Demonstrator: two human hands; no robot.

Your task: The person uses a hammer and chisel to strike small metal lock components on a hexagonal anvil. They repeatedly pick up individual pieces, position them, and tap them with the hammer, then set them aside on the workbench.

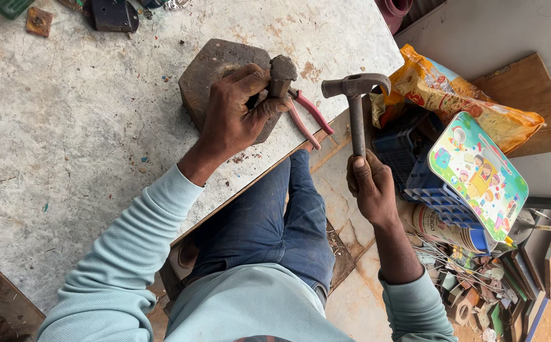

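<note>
rusty punch [281, 75] held, hammer [356, 101] raised.

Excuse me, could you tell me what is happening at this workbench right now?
A person seated at a worn stone-topped table holds a small dark metal piece with the left hand, steadying it on a heavy hexagonal metal block. The right hand grips a claw hammer by its handle, its head raised beside the piece. Red-handled pliers lie on the table edge next to the block.
</note>
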